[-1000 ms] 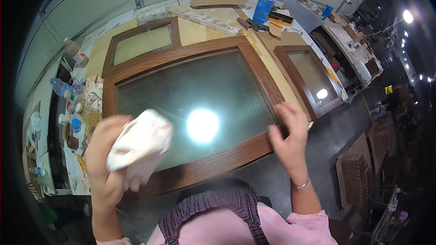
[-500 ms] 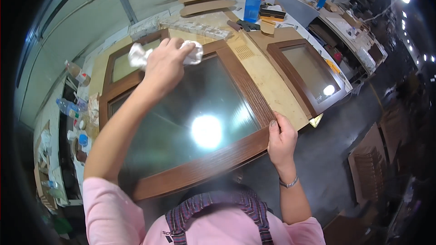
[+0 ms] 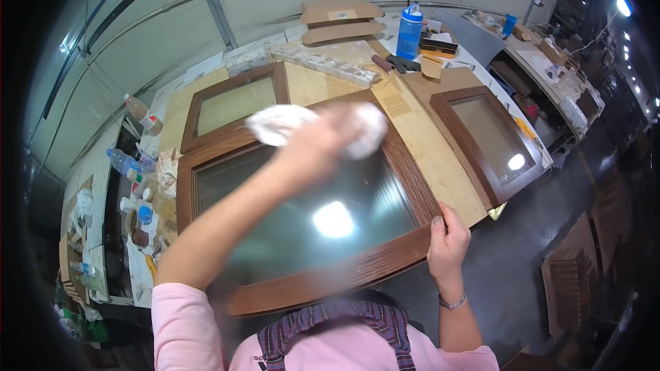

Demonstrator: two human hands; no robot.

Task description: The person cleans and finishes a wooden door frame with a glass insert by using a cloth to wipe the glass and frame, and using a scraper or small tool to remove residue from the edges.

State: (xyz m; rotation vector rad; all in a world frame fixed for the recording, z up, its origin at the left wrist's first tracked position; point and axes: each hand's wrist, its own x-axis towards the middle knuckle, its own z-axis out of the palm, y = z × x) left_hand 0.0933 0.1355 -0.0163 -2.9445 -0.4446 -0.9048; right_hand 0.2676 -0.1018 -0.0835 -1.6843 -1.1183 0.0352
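Head cam: L hand (image 3: 322, 139), fingers clutching cloth (image 3: 278, 125), moved rt; R hand (image 3: 449, 242) still gripping frame (image 3: 407, 168).

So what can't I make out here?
All in the head view:
Left hand: fingers lost in blur.
White cloth: middle hidden by that hand.
Glass panel: partly behind the left forearm.
Pink shirt: cut off by the lower edge.
Far bench: some clutter too small.

A blue bottle (image 3: 409, 36) stands between brown cardboard pieces (image 3: 337, 11) and a black box (image 3: 438, 46).
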